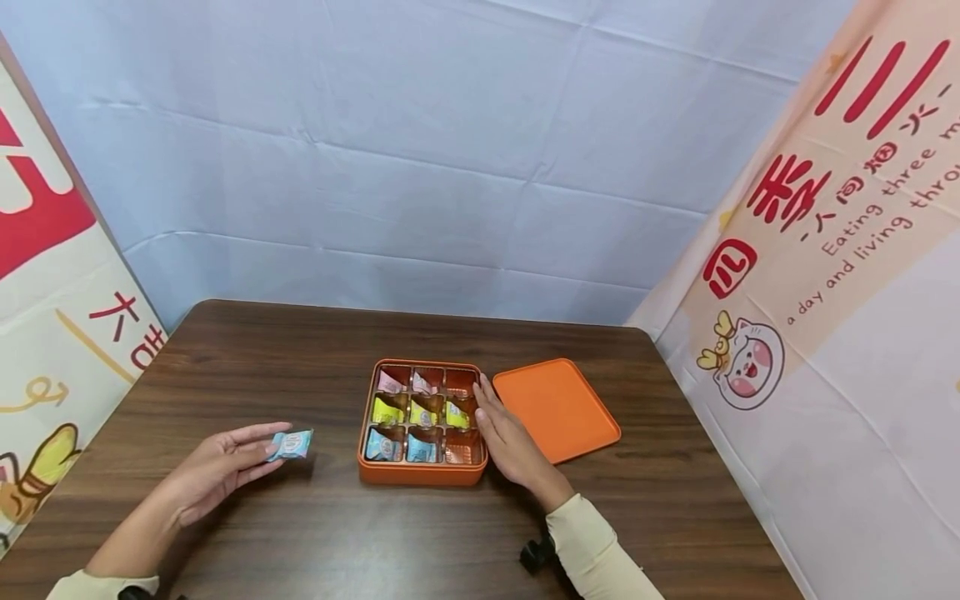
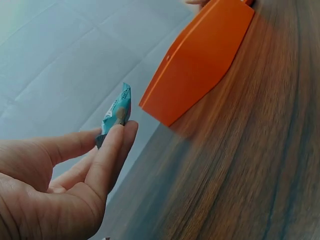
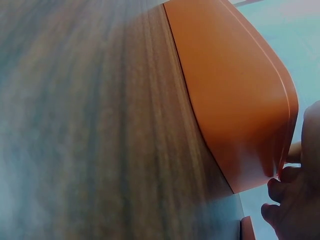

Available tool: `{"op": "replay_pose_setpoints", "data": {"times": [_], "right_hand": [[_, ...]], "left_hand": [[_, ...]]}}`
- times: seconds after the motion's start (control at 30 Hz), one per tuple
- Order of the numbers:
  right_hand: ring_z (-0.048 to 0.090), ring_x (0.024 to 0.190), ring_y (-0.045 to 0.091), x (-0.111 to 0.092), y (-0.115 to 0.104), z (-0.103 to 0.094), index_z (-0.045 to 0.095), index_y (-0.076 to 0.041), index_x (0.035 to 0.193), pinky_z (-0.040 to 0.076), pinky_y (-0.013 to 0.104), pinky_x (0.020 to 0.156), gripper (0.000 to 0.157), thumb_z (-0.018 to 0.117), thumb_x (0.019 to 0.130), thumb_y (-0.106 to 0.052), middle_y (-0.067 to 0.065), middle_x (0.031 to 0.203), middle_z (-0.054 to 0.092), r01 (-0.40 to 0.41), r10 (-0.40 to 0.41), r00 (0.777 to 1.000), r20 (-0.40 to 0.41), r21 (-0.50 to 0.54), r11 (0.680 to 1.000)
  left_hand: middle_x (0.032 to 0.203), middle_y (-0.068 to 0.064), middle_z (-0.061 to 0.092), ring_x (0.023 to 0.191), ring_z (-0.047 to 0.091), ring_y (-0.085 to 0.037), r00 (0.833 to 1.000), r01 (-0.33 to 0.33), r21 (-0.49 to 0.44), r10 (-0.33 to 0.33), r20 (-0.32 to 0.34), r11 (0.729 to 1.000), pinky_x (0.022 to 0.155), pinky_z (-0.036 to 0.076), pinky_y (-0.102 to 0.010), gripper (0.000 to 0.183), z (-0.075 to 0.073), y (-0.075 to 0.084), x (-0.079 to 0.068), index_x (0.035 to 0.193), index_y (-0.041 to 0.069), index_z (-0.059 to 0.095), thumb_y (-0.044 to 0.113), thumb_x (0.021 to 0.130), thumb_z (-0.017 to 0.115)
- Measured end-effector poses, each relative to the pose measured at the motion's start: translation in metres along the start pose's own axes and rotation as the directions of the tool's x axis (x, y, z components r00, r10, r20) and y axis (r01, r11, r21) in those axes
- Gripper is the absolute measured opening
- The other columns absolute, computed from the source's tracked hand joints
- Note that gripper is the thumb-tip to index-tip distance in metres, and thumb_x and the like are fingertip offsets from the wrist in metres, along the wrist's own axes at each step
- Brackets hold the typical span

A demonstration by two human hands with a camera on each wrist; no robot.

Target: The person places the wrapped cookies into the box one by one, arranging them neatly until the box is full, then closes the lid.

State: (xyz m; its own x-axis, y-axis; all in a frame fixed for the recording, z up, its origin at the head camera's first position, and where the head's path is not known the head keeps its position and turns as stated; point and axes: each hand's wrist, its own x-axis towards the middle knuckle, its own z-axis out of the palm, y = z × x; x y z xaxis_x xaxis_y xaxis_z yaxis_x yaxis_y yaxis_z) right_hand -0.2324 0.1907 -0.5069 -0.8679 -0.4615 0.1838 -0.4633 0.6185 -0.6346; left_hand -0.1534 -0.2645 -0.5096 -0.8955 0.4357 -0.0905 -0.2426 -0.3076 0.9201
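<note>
My left hand (image 1: 227,467) pinches a small blue wrapped candy (image 1: 292,444) between thumb and fingers, held above the table left of an orange box (image 1: 422,474). The same blue candy (image 2: 118,111) shows at the fingertips in the left wrist view. Inside the box is a divided tray: pink candies (image 1: 391,382) sit in the back row, yellow candies (image 1: 387,411) in the middle row and blue candies (image 1: 384,446) in the front row. The back right and front right compartments show bare bottoms. My right hand (image 1: 512,439) rests against the box's right side with its fingers extended.
A flat orange lid (image 1: 558,408) lies on the dark wooden table (image 1: 300,533), right of the box and partly behind the right hand. A pale cloth (image 1: 420,167) hangs behind the table, and printed cloths (image 1: 825,250) stand at both sides.
</note>
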Motion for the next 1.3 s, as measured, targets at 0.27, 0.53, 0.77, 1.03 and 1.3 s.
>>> {"op": "replay_pose_setpoints", "data": {"times": [0.27,0.53,0.77,1.03,1.3], "right_hand": [[0.016,0.153,0.021,0.0,0.0,0.002,0.025,-0.008,0.16,0.025,0.051,0.121,0.051,0.035,0.113,-0.026,-0.006,0.168,0.006,-0.005,0.005,1.0,-0.013,-0.006,1.0],[0.017,0.153,0.021,0.0,0.002,0.003,0.025,-0.006,0.16,0.026,0.052,0.12,0.052,0.036,0.113,-0.026,-0.005,0.169,0.006,-0.001,0.001,1.0,-0.008,0.003,1.0],[0.015,0.153,0.02,-0.001,0.001,0.002,0.024,-0.007,0.161,0.024,0.05,0.121,0.053,0.035,0.113,-0.027,-0.007,0.169,0.005,-0.008,0.008,1.0,0.011,0.009,1.0],[0.014,0.154,0.019,0.001,-0.001,0.0,0.023,-0.008,0.161,0.024,0.05,0.122,0.053,0.035,0.113,-0.028,-0.007,0.169,0.004,-0.01,0.01,1.0,0.001,-0.009,1.0],[0.013,0.153,0.015,-0.001,-0.001,0.0,0.023,-0.008,0.161,0.023,0.048,0.122,0.054,0.035,0.113,-0.029,-0.007,0.168,0.003,-0.01,0.01,1.0,0.009,-0.011,1.0]], "left_hand": [[0.126,-0.007,0.062,0.115,0.064,-0.017,1.0,0.003,0.011,-0.003,0.01,1.0,0.103,0.049,-0.035,0.039,0.006,-0.001,0.005,0.137,0.01,0.063,-0.004,0.105,0.047],[0.121,-0.006,0.066,0.111,0.065,-0.012,0.999,0.01,0.109,-0.005,-0.046,0.994,0.1,0.052,-0.036,0.036,0.016,-0.006,0.015,0.14,0.003,0.059,0.001,0.105,0.052],[0.122,-0.008,0.063,0.109,0.065,-0.012,0.996,0.047,0.196,-0.03,-0.087,0.979,0.099,0.053,-0.034,0.041,0.03,-0.003,0.023,0.144,-0.003,0.052,0.006,0.104,0.057],[0.117,-0.005,0.067,0.104,0.066,-0.01,0.992,0.056,0.216,-0.031,-0.12,0.975,0.098,0.054,-0.034,0.044,0.043,0.004,0.032,0.143,-0.006,0.051,0.008,0.102,0.061],[0.114,-0.004,0.07,0.106,0.067,-0.013,0.996,0.049,0.209,-0.031,-0.087,0.977,0.098,0.053,-0.036,0.042,0.05,0.009,0.036,0.142,-0.005,0.053,0.008,0.103,0.06]]}}
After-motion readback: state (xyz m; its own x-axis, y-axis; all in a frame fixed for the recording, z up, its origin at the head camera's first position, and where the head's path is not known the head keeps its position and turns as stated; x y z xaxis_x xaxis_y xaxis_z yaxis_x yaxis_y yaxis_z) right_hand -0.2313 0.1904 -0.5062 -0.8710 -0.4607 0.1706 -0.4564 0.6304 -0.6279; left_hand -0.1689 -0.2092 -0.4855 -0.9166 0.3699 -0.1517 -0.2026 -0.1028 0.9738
